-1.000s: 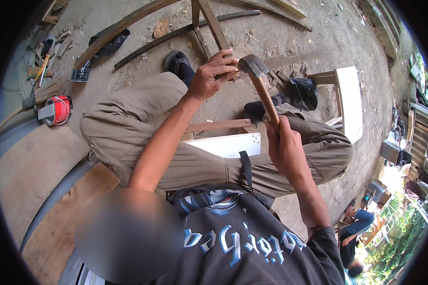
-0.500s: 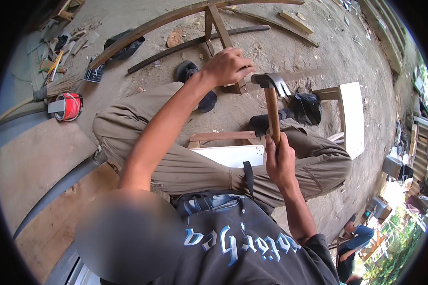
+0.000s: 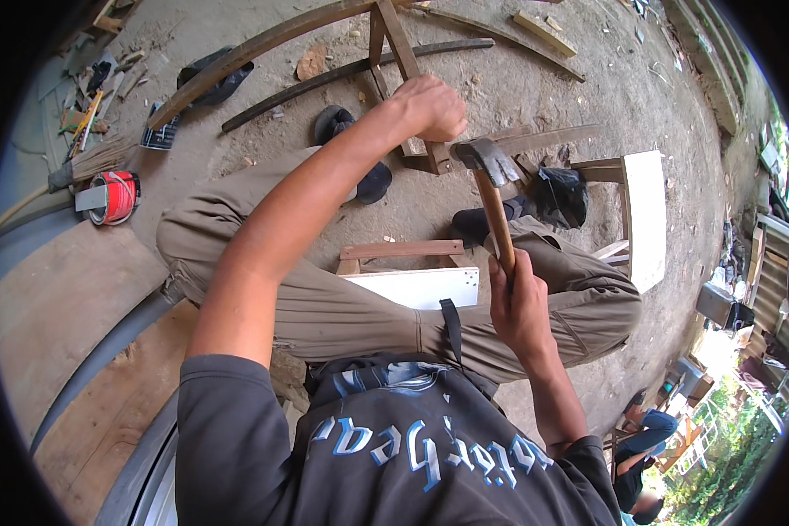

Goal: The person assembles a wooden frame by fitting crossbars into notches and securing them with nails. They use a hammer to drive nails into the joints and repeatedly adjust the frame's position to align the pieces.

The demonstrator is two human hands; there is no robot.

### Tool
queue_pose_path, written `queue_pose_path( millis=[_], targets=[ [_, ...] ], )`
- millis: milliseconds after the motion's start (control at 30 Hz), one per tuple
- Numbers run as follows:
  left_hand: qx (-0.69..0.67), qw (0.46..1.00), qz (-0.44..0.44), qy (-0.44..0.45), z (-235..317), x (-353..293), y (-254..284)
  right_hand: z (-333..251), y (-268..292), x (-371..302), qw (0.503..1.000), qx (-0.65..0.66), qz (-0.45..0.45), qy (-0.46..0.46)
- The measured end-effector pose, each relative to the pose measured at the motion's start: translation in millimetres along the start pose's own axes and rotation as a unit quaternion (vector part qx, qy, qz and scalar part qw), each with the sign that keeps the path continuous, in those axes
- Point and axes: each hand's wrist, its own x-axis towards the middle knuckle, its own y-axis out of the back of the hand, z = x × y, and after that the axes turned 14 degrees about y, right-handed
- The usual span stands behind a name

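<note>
My right hand [image 3: 522, 302] is wrapped round the wooden handle of a claw hammer [image 3: 497, 215]. The hammer stands tilted, its dark metal head up beside the end of a wooden frame [image 3: 401, 44]. My left hand [image 3: 434, 107] is closed over the near end of that frame, knuckles up; whatever its fingers pinch is hidden. A short block end [image 3: 438, 159] of the frame shows just below the left hand. Between my spread legs stands a low wooden piece with a white panel [image 3: 421, 287] and a brown crossbar [image 3: 403, 249].
A white-topped wooden piece [image 3: 644, 219] stands right, beside a black plastic bag [image 3: 561, 195]. At left are a red can [image 3: 114, 197], a straw broom [image 3: 105, 162] and plywood sheets [image 3: 74, 298]. Loose wood strips [image 3: 351, 77] lie on the dirt ground. Another person [image 3: 644, 447] sits far right.
The hammer head has tipped slightly left and down, toward my left hand. My left hand's fingers have curled in more tightly. The whole view has shifted a little.
</note>
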Motion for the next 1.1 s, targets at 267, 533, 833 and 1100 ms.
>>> queue_pose_path(
  millis=[267, 533, 833, 1100],
  targets=[
    [0.001, 1.000, -0.002, -0.007, -3, -6, 2, -14, 10, 4, 0.999, -0.027, -0.029, -0.016],
    [0.060, 0.997, -0.049, 0.020, 7, -10, 22, -9, -6, 1, 0.999, -0.024, 0.023, 0.032],
    [0.067, 0.997, -0.045, 0.006, 9, -14, 31, 1, -2, 1, 1.000, -0.006, -0.009, 0.013],
    [-0.012, 0.999, 0.016, -0.030, -3, -14, 14, -40, -4, -4, 0.997, -0.009, 0.058, 0.055]
  ],
)
